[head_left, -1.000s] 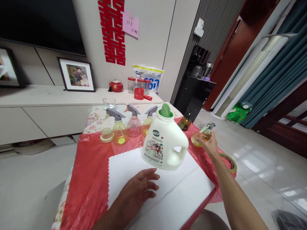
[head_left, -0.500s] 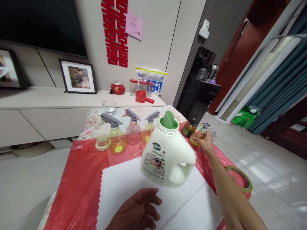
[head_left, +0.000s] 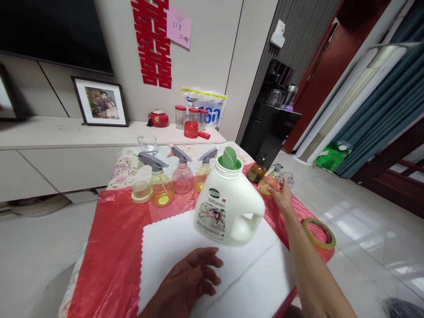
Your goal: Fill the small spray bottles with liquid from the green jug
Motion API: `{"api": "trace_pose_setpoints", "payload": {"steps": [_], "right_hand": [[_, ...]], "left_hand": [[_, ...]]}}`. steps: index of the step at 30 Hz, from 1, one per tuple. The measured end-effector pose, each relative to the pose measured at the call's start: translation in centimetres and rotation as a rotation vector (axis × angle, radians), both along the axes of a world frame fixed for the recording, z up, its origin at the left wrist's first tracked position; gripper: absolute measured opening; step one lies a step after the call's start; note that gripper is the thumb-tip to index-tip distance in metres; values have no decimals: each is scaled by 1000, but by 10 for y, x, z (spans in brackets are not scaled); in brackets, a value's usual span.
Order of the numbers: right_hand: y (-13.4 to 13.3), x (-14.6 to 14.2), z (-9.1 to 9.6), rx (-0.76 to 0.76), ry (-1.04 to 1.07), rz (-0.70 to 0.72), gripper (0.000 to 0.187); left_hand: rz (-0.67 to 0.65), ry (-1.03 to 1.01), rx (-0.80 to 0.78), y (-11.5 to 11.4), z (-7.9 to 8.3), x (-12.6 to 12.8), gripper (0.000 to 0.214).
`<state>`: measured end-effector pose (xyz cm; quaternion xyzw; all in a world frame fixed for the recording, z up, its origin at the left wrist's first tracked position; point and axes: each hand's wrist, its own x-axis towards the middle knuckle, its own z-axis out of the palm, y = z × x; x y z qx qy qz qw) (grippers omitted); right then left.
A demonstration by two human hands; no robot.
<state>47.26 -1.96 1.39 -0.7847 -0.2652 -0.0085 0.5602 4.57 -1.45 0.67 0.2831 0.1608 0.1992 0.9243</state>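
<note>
A large white jug [head_left: 228,205] stands upright on a white scalloped-edge sheet [head_left: 165,247], its neck uncapped with a green spout showing. My left hand [head_left: 194,278] is held in front of the jug, fingers apart and slightly curled, with nothing in it. At the table's right side, my right hand [head_left: 281,196] has its fingers spread beside a yellow spray bottle [head_left: 267,183]; its thumb is close to the bottle, and whether they touch is unclear. A dark amber pump bottle [head_left: 256,171] stands just left of that bottle, and a clear glass cup [head_left: 287,179] lies behind my right hand.
Left of the jug stand an amber-yellow spray bottle [head_left: 161,187], a pink spray bottle [head_left: 183,176] and another yellow one [head_left: 201,176]. A cream cap [head_left: 141,192] lies at the left. A roll of yellow tape [head_left: 319,234] sits at the table's right edge, on red plastic.
My right hand has loosened from around the yellow spray bottle and drawn slightly back, fingers spreading. My left hand stays almost the same. The whole view has shifted a little.
</note>
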Motion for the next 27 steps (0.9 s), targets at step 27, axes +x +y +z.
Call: {"api": "trace_pose_setpoints", "payload": {"steps": [27], "right_hand": [[-75, -134, -1, 334, 491, 673, 73]], "left_hand": [[499, 290, 351, 20, 48, -22, 38]]}}
